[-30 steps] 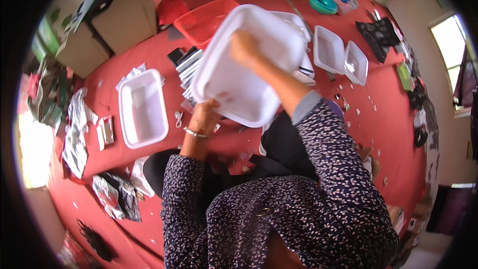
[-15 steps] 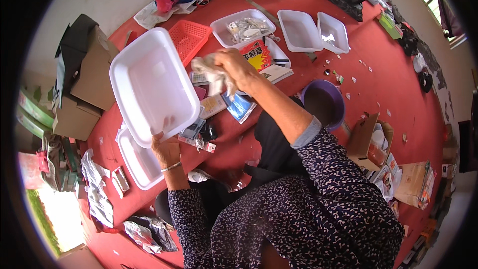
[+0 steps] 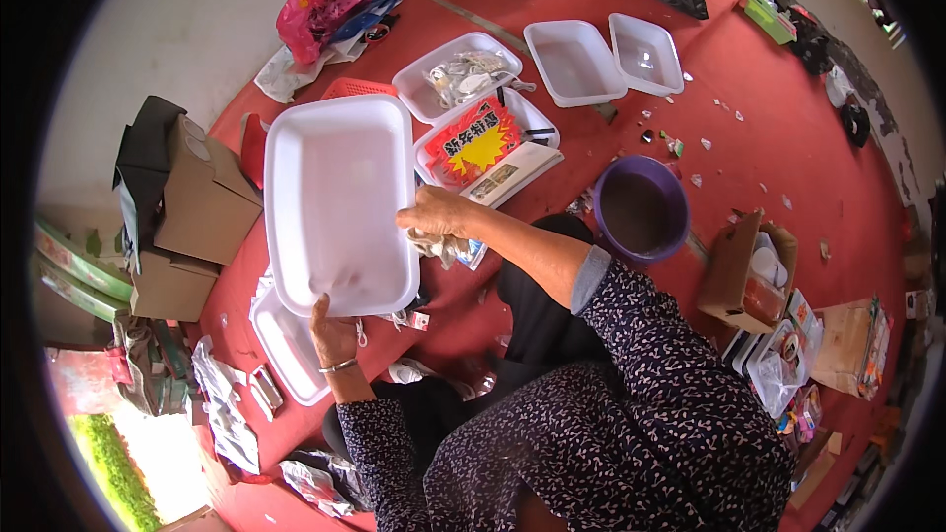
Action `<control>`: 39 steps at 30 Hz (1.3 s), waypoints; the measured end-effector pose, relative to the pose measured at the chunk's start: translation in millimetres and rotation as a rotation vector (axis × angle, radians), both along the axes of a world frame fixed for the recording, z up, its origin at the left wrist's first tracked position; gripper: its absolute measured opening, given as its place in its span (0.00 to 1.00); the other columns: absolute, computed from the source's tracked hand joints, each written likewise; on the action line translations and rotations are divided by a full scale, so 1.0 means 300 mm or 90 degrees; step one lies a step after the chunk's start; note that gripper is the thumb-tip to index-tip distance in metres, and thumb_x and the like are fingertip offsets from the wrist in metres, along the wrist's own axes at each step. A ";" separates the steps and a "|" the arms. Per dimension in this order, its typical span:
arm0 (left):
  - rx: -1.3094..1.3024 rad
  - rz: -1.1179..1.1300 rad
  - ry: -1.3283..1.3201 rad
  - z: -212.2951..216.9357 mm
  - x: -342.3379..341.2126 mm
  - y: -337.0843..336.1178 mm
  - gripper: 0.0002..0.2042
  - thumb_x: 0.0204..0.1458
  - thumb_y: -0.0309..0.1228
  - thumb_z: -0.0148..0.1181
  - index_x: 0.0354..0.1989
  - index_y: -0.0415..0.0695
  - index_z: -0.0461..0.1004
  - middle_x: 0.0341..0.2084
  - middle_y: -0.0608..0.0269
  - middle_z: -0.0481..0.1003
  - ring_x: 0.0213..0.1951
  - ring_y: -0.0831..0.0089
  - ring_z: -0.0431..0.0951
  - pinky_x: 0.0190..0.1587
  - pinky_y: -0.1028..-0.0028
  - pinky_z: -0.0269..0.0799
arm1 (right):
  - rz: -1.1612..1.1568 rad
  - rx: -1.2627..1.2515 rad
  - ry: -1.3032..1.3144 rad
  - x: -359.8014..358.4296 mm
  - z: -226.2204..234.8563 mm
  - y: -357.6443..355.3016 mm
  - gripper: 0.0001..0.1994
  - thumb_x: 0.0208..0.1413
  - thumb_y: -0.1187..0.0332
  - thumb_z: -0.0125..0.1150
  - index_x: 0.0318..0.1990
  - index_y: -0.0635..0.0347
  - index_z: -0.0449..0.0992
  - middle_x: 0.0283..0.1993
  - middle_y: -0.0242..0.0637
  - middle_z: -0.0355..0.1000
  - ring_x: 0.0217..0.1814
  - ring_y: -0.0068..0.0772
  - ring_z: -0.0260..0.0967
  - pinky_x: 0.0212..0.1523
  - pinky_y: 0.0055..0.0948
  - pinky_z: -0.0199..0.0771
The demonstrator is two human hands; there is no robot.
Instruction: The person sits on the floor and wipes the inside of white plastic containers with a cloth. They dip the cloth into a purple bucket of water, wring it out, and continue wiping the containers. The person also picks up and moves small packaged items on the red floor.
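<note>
A white rectangular plastic tub is held up in front of me, its hollow side facing me. My left hand grips its near edge, thumb on the inside and the other fingers behind the wall. At the tub's right edge is my right hand, closed around a crumpled pale cloth that hangs below the fingers. Below the raised tub, a second white tub lies on the red floor, partly covered.
Further off stand a white tub of bagged items, another with a red-yellow sign, and two more white tubs. To the right are a purple basin of dark water and a cardboard box. Cartons stand left.
My right hand has brought the cloth down and left to the tub's right edge. The tub has turned more upright and shifted right in view, still in my left hand.
</note>
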State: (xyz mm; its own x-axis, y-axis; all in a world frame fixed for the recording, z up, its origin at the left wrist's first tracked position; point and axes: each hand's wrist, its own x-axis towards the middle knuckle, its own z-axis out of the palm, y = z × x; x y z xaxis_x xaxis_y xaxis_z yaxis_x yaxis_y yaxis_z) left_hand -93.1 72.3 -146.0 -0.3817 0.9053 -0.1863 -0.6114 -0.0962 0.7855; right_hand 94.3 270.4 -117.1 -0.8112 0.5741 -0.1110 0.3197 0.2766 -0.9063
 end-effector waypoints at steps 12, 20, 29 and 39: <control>-0.257 -0.507 0.231 -0.042 0.196 -0.075 0.25 0.53 0.38 0.47 0.58 0.42 0.54 0.50 0.52 0.64 0.49 0.67 0.66 0.48 0.71 0.63 | -0.347 -0.461 0.106 0.524 0.027 0.485 0.13 0.39 0.61 0.60 0.29 0.57 0.67 0.21 0.34 0.64 0.19 0.32 0.66 0.17 0.32 0.70; -0.280 -0.601 0.377 -0.174 0.192 -0.153 0.25 0.53 0.40 0.46 0.56 0.38 0.55 0.46 0.52 0.68 0.43 0.71 0.71 0.42 0.75 0.68 | -0.544 -0.328 -0.083 0.701 -0.222 0.727 0.19 0.43 0.46 0.50 0.29 0.52 0.69 0.24 0.35 0.69 0.18 0.38 0.67 0.07 0.41 0.55; -0.355 -0.535 0.570 -0.254 0.209 -0.217 0.23 0.49 0.40 0.47 0.49 0.36 0.64 0.38 0.47 0.72 0.42 0.57 0.73 0.46 0.68 0.66 | -0.588 -0.391 -0.115 0.835 -0.548 0.858 0.19 0.53 0.49 0.44 0.31 0.56 0.70 0.25 0.37 0.70 0.21 0.35 0.68 0.16 0.35 0.68; -0.223 -0.387 0.622 -0.199 0.189 -0.098 0.16 0.49 0.33 0.50 0.45 0.40 0.69 0.33 0.52 0.74 0.36 0.65 0.75 0.41 0.71 0.69 | -0.672 -0.291 0.128 0.966 -0.469 0.902 0.18 0.52 0.51 0.47 0.35 0.59 0.68 0.27 0.37 0.69 0.26 0.38 0.69 0.22 0.42 0.72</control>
State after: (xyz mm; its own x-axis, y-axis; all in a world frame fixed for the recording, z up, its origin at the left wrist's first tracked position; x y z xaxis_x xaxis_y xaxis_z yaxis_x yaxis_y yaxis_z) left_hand -36.2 42.8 -205.7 -0.0274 0.9444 -0.3277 0.3853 0.3125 0.8683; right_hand 384.1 541.1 -257.8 0.0193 0.9138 -0.4056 0.0348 -0.4061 -0.9132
